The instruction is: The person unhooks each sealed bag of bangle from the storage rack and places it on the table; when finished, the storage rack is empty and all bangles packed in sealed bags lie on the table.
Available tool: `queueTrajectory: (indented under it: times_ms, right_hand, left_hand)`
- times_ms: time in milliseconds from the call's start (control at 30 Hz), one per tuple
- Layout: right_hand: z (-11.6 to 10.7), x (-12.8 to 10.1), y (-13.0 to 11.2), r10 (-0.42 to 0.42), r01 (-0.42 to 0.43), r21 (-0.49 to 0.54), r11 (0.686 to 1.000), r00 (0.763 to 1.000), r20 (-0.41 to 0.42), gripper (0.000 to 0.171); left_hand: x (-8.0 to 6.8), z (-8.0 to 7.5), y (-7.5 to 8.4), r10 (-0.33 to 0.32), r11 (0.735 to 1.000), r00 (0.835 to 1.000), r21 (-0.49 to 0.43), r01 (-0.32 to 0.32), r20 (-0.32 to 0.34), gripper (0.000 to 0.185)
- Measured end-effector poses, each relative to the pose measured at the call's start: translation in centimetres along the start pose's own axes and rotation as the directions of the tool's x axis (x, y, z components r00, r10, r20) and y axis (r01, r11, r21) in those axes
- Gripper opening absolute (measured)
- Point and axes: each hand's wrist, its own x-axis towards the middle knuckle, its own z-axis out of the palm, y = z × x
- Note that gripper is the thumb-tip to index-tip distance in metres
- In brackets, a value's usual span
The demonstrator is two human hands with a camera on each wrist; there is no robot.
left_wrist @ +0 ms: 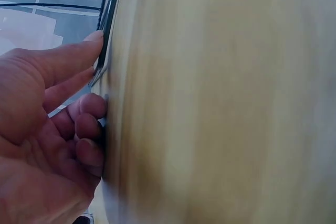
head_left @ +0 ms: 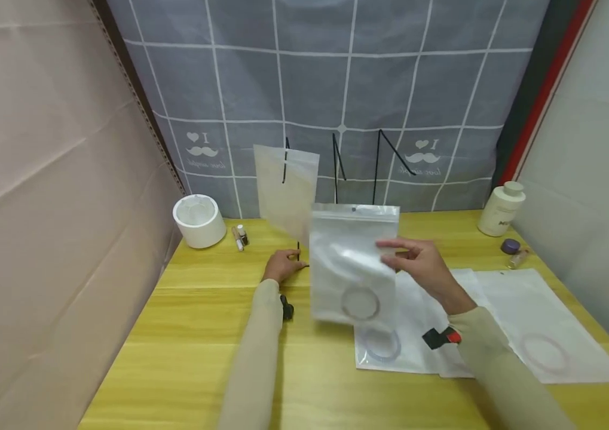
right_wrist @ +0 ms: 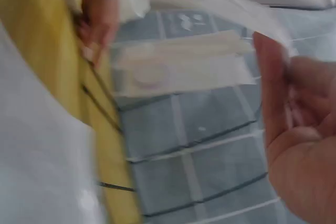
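My right hand (head_left: 425,269) pinches the right edge of a white zip bag (head_left: 355,257), held upright above the table; a ring-shaped bangle (head_left: 360,303) shows through its lower part. In the right wrist view the bag (right_wrist: 47,140) is blurred. Low at the table's far side, my left hand (head_left: 281,266) pinches the base of a black wire stand (left_wrist: 109,30) between thumb and finger. On the stand's left hook (head_left: 285,161) hangs another white bag (head_left: 285,185). The stand's middle hook (head_left: 335,155) and right hook (head_left: 376,161) rise behind the held bag.
More white bags (head_left: 519,298) with rings inside lie overlapping at the right. A white round container (head_left: 199,222) and small bottles (head_left: 241,236) stand at the back left. A white bottle (head_left: 502,209) and a purple cap (head_left: 510,246) sit back right. A gridded cloth (head_left: 309,83) hangs behind.
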Motion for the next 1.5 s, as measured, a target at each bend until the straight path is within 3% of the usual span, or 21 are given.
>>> queueTrajectory:
  times_ms: [67, 133, 233, 300, 567, 900, 1067, 1200, 1333, 1500]
  right_hand:
    - [1.1, 0.0, 1.6, 0.217, -0.221, 0.051, 0.974, 0.973, 0.073, 0.04]
    - [2.5, 0.1, 3.2, 0.363, -0.367, 0.012, 0.93, 0.922, 0.133, 0.04]
    - [4.6, 0.2, 5.4, 0.48, -0.472, -0.082, 0.878, 0.866, 0.145, 0.033]
    - [5.9, 0.4, 6.4, 0.508, -0.493, -0.136, 0.859, 0.852, 0.123, 0.029]
    - [8.6, 1.9, 7.7, 0.485, -0.445, -0.287, 0.848, 0.871, 0.083, 0.02]
    - [8.4, 2.5, 7.4, 0.461, -0.385, -0.395, 0.834, 0.88, 0.115, 0.029]
    - [5.7, 3.0, 7.7, 0.473, -0.404, -0.406, 0.82, 0.878, 0.08, 0.03]
    - [1.8, 3.8, 8.5, 0.491, -0.467, -0.398, 0.789, 0.87, -0.047, 0.035]
    - [-1.8, 4.5, 10.3, 0.446, -0.47, -0.388, 0.793, 0.881, -0.155, 0.038]
    - [-3.9, 4.9, 12.9, 0.467, -0.476, -0.403, 0.782, 0.875, -0.128, 0.053]
  left_hand:
    - [0.0, -0.6, -0.1, 0.0, 1.0, 1.0, 0.0, 0.0, 0.0, 0.046]
    - [0.1, -1.1, -0.1, 0.0, 1.0, 1.0, 0.003, 0.0, 0.011, 0.046]
    - [0.2, -1.4, -0.2, 0.002, 1.0, 1.0, 0.026, -0.003, 0.027, 0.043]
    - [0.2, -1.3, -0.1, 0.001, 0.999, 0.999, 0.041, -0.002, 0.035, 0.041]
    - [0.0, -0.9, 0.5, 0.022, 0.999, 0.999, 0.044, -0.025, 0.049, 0.036]
    - [0.4, -0.8, 0.2, 0.005, 1.0, 0.999, -0.007, -0.005, 0.048, 0.049]
    - [0.2, -0.6, 0.1, -0.016, 1.0, 0.999, -0.024, 0.017, 0.033, 0.05]
    - [0.2, -0.8, 0.0, -0.011, 1.0, 1.0, -0.027, 0.012, 0.025, 0.049]
    - [0.1, -0.9, 0.1, -0.009, 1.0, 1.0, -0.029, 0.01, 0.014, 0.049]
    - [0.1, -0.6, 0.1, -0.021, 0.998, 1.0, -0.064, 0.022, 0.018, 0.049]
